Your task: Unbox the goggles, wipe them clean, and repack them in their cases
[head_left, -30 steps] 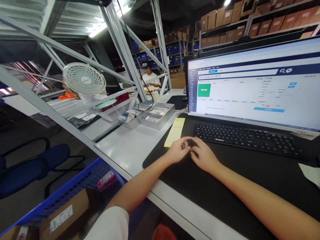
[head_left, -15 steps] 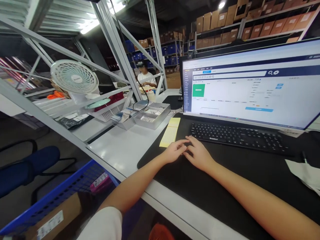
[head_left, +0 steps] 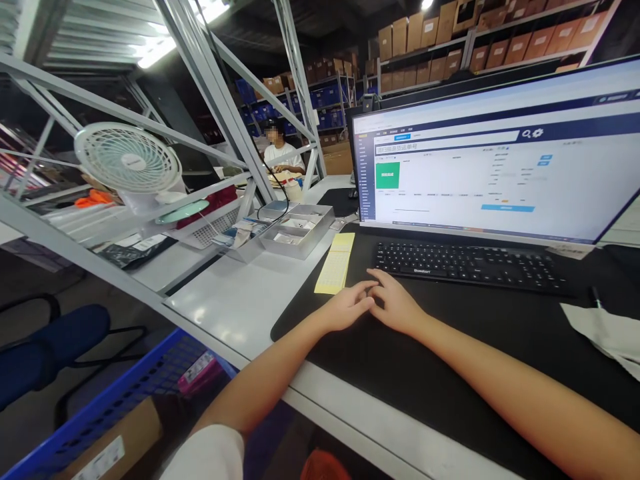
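My left hand (head_left: 347,307) and my right hand (head_left: 397,303) meet at the fingertips over a black desk mat (head_left: 400,380). The fingers of both are loosely stretched out and slightly apart, with nothing in them that I can see. Just beyond my left hand lies a pad of yellow label slips (head_left: 334,265). A black keyboard (head_left: 465,265) sits a short way past my right hand, untouched. Behind it stands a lit monitor (head_left: 450,173) showing a page with a green square and a search bar.
Grey trays of small items (head_left: 298,233) stand at the back left, near a pale fan (head_left: 129,160). White paper (head_left: 603,330) lies at right. A blue crate (head_left: 100,420) holding a cardboard box is below the table edge. A person (head_left: 283,155) sits farther back.
The view has shifted slightly, so the scene sits a little farther left. My hands keep their fingertips together over the mat, with only slight finger movement.
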Demonstrator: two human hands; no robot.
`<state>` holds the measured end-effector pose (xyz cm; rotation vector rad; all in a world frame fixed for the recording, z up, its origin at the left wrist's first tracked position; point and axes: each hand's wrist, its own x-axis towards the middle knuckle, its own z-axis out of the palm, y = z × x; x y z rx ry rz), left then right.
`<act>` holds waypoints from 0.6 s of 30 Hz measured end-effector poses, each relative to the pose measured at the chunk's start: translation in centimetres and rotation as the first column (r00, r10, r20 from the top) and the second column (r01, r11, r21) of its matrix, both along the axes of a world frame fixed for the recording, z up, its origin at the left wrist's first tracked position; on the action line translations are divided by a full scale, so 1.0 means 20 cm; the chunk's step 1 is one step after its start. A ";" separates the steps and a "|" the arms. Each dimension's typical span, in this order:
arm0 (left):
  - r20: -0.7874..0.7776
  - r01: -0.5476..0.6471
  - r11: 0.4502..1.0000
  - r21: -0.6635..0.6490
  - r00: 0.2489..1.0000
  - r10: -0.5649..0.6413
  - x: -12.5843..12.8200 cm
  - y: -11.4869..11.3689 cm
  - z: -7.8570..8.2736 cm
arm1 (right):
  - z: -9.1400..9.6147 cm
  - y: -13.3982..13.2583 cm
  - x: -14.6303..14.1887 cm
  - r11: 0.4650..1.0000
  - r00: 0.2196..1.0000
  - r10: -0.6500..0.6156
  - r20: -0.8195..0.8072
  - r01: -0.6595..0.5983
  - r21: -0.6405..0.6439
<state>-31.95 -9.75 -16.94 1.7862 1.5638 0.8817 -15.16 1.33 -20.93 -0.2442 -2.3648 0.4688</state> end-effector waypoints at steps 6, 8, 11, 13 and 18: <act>0.000 0.007 0.998 0.058 1.000 -0.007 0.00 0.01 -0.02 | 0.02 0.00 0.00 0.999 0.999 0.022 0.025 -0.022 -0.035; 0.006 0.010 0.998 0.067 1.000 -0.011 -0.01 0.01 -0.02 | 0.01 -0.01 0.00 0.999 0.999 0.021 0.026 -0.020 -0.041; -0.003 0.016 0.998 0.057 1.000 -0.015 -0.01 0.01 -0.03 | 0.02 -0.02 0.00 0.999 0.999 0.020 0.041 -0.019 -0.043; -0.020 0.015 0.999 0.047 1.000 -0.014 -0.02 0.01 -0.02 | 0.02 -0.02 0.00 0.999 0.998 0.023 0.059 -0.020 -0.044; -0.056 0.016 1.000 -0.013 0.998 -0.017 -0.01 0.00 0.00 | 0.01 0.00 0.00 0.999 0.997 0.024 0.071 -0.021 -0.043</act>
